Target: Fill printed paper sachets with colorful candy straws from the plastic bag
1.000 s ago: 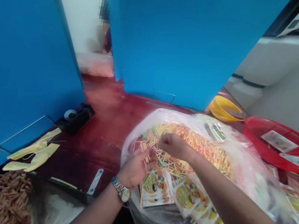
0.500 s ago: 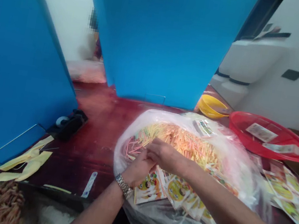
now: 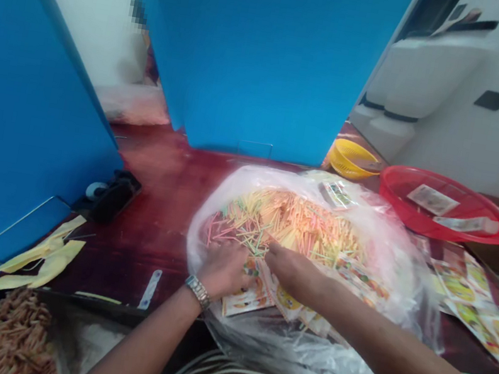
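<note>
Behind the bag [image 3: 398, 288], blue panel [image 3: 265, 62]

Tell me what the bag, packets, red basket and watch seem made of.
Bag: thin plastic film, by its see-through, shiny creases.
Packets: printed paper or film; their flat, colourful faces leave it open.
Red basket: probably rigid plastic, by its even colour and slight sheen.
Watch: likely metal band, by its silvery links.
</note>
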Available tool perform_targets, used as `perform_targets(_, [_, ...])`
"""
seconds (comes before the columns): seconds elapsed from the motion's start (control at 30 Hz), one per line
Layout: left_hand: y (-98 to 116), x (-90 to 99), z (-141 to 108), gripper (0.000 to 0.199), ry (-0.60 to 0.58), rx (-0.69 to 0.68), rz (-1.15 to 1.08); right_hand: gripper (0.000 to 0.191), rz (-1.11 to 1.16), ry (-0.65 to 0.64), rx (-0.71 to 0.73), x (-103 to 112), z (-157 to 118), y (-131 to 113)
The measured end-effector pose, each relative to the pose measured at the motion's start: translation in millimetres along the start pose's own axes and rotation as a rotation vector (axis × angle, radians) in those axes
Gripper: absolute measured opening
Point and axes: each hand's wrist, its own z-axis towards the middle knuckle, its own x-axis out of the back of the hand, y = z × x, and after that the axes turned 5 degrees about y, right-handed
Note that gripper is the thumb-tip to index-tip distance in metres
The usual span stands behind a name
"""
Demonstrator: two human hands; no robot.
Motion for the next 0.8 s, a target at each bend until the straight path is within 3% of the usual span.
perform_targets(0.1, [-1.4,-8.0,2.3,0.02,0.003,0.077,0.029,0.02,0.074,0.071,-0.022,6.1,-0.5,-1.6])
perform_targets(0.27, [-13.1,-3.7,13.8,0.01,0.034,0.011,-0.077,0.017,0.274,0.246,-0.081,18.5,2.9,0.9])
perform_targets(0.43, [-10.2,-4.7,9.8,0.011,0.119,0.045,-0.045,0.017,0.14,0.085,-0.161,-3.4,-2.7,2.8])
perform_targets(0.6, [-5.0,-4.6,6.9,0.005,0.249,-0.036,-0.007,0.02,0.098,0.102,-0.053,-1.8,-6.9,-0.2])
perform_targets(0.73, [0.2,-6.3,1.7,0.008,0.165,-0.083,0.024,0.021,0.128,-0.029,-0.009,-10.1,-7.1,-3.4])
perform_targets(0.8, [2.0,-10.8,-3.1,0.009,0.13,-0.092,0.006,0.018,0.241,0.086,-0.071,-11.7,-9.3,-0.1])
